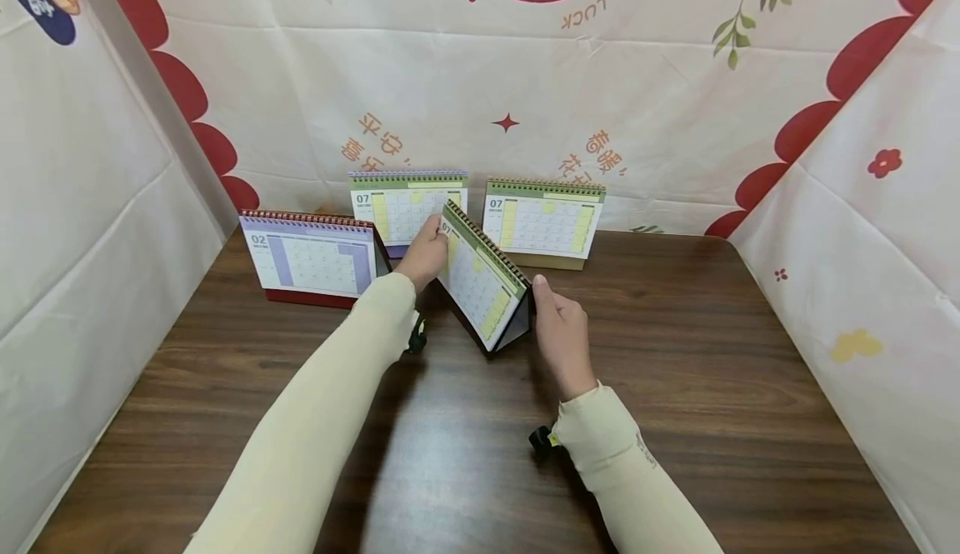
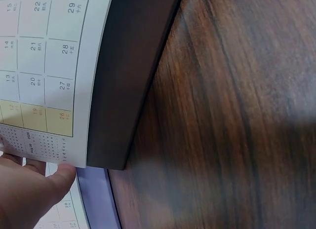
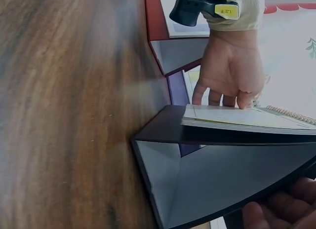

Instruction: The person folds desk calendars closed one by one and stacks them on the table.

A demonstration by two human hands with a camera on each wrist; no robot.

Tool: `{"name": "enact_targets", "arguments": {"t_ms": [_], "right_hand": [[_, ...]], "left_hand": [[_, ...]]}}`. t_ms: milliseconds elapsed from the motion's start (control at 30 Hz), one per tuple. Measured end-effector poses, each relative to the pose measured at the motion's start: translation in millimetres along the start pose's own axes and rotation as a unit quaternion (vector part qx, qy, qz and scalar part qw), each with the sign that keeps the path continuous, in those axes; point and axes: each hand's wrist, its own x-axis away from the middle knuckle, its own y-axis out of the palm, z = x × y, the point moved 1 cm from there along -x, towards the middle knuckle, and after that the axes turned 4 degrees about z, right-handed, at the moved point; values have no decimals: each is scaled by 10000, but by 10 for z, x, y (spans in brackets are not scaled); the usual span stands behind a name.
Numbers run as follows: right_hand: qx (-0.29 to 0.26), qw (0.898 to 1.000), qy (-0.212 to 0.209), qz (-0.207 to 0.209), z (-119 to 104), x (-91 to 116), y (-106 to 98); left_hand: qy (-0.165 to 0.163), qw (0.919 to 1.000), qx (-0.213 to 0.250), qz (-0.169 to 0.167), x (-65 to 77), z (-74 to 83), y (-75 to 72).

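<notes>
A desk calendar (image 1: pixel 477 281) with a black base, green header and spiral binding stands slanted between both hands, its July page facing front left. My left hand (image 1: pixel 424 252) grips its left end, the thumb by the page corner in the left wrist view. At the opposite end, my right hand (image 1: pixel 561 331) holds the edge, with the thumb near the top corner and fingers (image 3: pixel 289 207) curled at the back panel. The right wrist view looks into the calendar's hollow triangular stand (image 3: pixel 222 177). Part of the purple-based calendar (image 1: pixel 405 204) is hidden behind the left hand.
At the left stands a red-based calendar (image 1: pixel 315 258) showing 02. A tan-based calendar (image 1: pixel 542 222) showing 07 is at the back right. All are on a brown wood-grain table (image 1: pixel 675 387), enclosed by printed white cloth (image 1: pixel 660 129) at the back and sides.
</notes>
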Motion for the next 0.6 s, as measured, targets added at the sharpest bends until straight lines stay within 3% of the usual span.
{"name": "enact_targets", "arguments": {"t_ms": [167,400,600], "right_hand": [[110,9999,59,15,-37,-20,19],[281,9987,262,-349,-95,-38,21],[-906,9891,535,-1028,-119,-75,87]], "left_hand": [[14,10000,39,43,-1,-14,6],[65,9999,35,69,18,-3,2],[-13,10000,-81,24,26,6,20]]}}
